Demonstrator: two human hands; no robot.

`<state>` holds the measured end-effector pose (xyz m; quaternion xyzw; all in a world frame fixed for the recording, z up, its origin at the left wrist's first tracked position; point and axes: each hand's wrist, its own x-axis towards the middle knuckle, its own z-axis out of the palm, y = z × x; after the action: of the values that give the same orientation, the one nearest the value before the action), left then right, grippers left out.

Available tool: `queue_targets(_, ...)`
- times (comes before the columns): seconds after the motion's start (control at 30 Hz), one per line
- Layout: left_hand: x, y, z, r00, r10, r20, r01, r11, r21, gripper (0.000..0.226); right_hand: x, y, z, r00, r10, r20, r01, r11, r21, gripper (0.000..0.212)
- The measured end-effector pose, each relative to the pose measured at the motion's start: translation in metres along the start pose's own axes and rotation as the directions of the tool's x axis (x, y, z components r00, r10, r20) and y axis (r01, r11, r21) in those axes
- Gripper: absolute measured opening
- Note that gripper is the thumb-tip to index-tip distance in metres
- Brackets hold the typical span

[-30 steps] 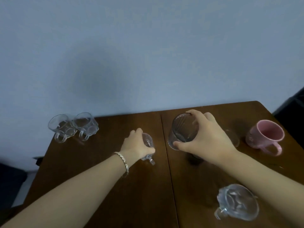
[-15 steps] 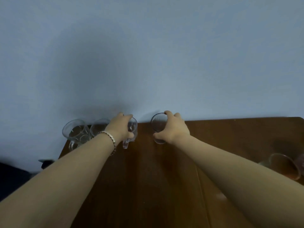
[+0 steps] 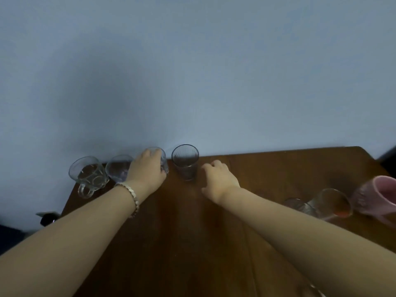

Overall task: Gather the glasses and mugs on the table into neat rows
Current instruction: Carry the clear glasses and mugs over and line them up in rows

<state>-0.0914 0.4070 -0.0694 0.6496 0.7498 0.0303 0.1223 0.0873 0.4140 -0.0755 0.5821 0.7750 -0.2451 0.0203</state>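
Plainly, the clear mug under the left hand is rigid glass, light but slick and breakable, best taken around the body as the fingers now wrap it. It stands at the table's far edge, third in a row with two glass mugs at its nine o'clock. At its three o'clock, just beside it, stands the ribbed tumbler, free of any grip. The right hand, loosely curled and holding nothing, sits at the tumbler's four o'clock, apart from it. Further toward three o'clock wait two more glasses and a pink mug, ungathered.
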Motion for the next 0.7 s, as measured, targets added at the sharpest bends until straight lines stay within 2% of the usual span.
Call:
queue_targets(0.03,-0.01,0.008,-0.002,1.0,0.026,0.012,-0.026,1.0,-0.002,0.034,-0.017,0.011,-0.007,1.0,-0.015,0.017,0.015,1.0,-0.012,0.046)
queue_targets(0.13,-0.048,0.039,-0.005,0.973,0.065,0.222,-0.078,0.996,0.051,0.038,-0.079,0.05,-0.028,0.999,0.034,0.011,-0.035,0.998,0.046,0.033)
queue_targets(0.27,-0.1,0.086,-0.003,0.927,0.1,0.362,-0.125,0.991,0.046,0.029,-0.166,0.112,-0.045,0.975,0.211,-0.07,-0.201,0.972,0.121,0.031)
queue_targets(0.33,-0.129,0.108,0.001,0.914,0.131,0.383,-0.151,0.988,0.023,0.029,-0.198,0.141,-0.044,0.944,0.315,-0.1,-0.313,0.949,0.029,0.045)
queue_targets(0.37,-0.143,0.117,0.003,0.908,0.146,0.392,-0.161,0.987,0.004,0.03,-0.21,0.153,-0.041,0.927,0.368,-0.069,-0.371,0.928,-0.031,0.056)
queue_targets(0.47,-0.183,0.137,0.01,0.886,0.167,0.433,-0.153,0.986,-0.068,0.029,-0.236,0.178,-0.015,0.867,0.473,0.154,-0.461,0.881,-0.108,0.091)
queue_targets(0.53,-0.207,0.146,0.016,0.879,0.16,0.449,-0.126,0.986,-0.105,0.027,-0.246,0.183,0.004,0.848,0.483,0.217,-0.47,0.876,-0.11,0.105)
queue_targets(0.6,-0.229,0.152,0.022,0.877,0.15,0.456,-0.093,0.985,-0.144,0.025,-0.252,0.187,0.015,0.848,0.5,0.175,-0.505,0.863,-0.015,0.107)
queue_targets(0.7,-0.254,0.156,0.026,0.875,0.125,0.467,-0.045,0.983,-0.18,0.024,-0.259,0.194,0.015,0.859,0.497,0.127,-0.512,0.844,0.159,0.096)
